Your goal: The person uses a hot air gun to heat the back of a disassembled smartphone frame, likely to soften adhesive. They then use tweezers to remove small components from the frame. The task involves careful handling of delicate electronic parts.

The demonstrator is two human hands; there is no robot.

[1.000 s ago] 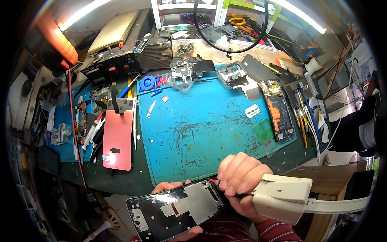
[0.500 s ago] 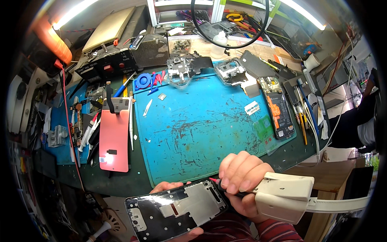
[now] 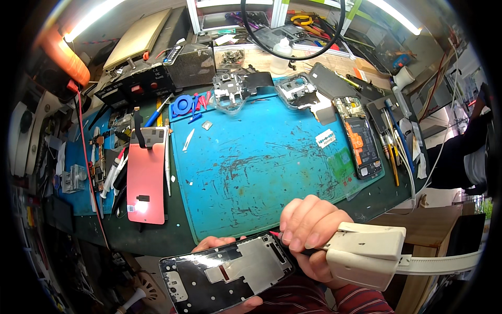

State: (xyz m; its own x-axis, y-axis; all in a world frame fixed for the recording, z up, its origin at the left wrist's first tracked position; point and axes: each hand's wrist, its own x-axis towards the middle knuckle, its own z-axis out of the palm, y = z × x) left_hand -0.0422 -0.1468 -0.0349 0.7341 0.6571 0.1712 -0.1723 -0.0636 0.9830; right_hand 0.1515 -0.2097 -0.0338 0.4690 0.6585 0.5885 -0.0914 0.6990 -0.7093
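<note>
Pink, with a black strip folded over its top end, a panel (image 3: 146,180) lies on the dark green counter (image 3: 117,230), just beside the blue mat (image 3: 251,201). A blue ring (image 3: 183,105) sits on the mat's far left corner; nearer, a thin pale blade (image 3: 189,140) and a small square chip (image 3: 207,125) lie apart on the mat.

At the near edge, in front of the mat, the left hand (image 3: 213,243) holds a phone frame (image 3: 250,275), silver and black side up and tilted; its fingers are clamped on the frame's two long edges. At the frame's upper right corner is the pink tip of a dark tool (image 3: 275,234); whether it touches cannot be told. The right hand (image 3: 312,230) has its fingers closed round that tool. Since the last half second the frame and the tip have shifted only slightly, together, and the counter's things sit a little further left in view, probably from a turn of the head; this suggests steady work at that one corner.

Further right, a razor blade (image 3: 324,138) lies flat on the mat, near an opened phone (image 3: 361,142). A cream block (image 3: 366,256) sits at the right wrist. Brushes (image 3: 390,159) lie beyond the phone.
</note>
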